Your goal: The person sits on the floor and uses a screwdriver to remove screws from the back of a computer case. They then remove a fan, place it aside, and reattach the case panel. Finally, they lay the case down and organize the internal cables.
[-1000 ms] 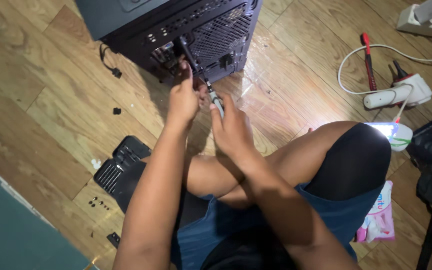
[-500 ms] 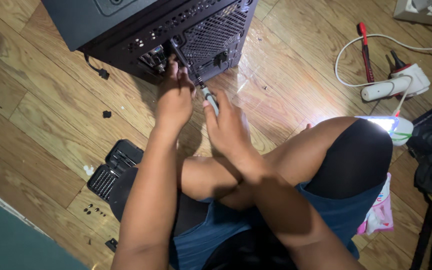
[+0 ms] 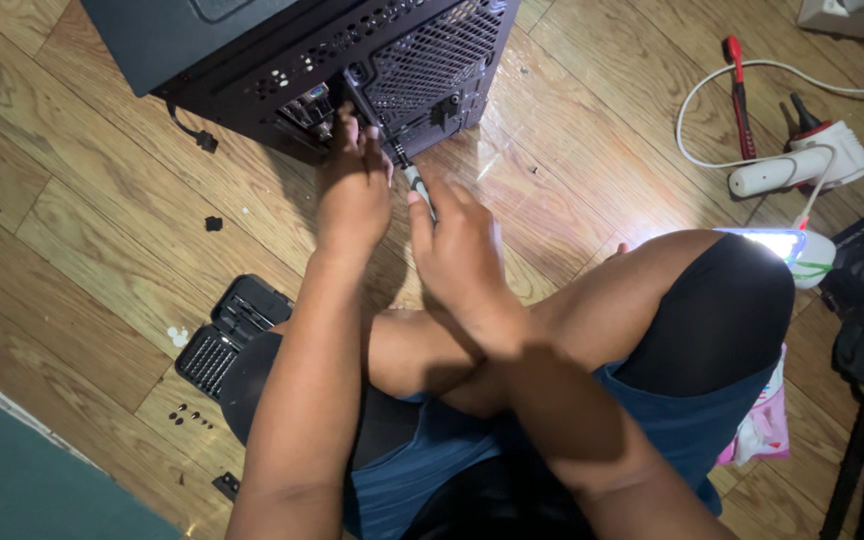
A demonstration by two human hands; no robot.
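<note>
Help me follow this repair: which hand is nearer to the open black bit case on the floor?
Left. The left hand is at the computer case, its forearm passing just beside the bit case; the right hand, on the screwdriver, lies farther across.

I see a black bit case (image 3: 227, 335) on wood floor (image 3: 72, 190), loose screws (image 3: 189, 415), red screwdriver (image 3: 738, 85), white cable (image 3: 697, 100), lit lamp (image 3: 787, 245).

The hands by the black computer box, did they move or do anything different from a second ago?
Hardly. The left hand still presses on the back of the black computer case, and the right hand still holds the screwdriver with its tip at the case. Nothing was picked up or let go. Everything slid slightly across the picture because the head camera shifted. The open bit case and the loose screws stayed on the floor.
</note>
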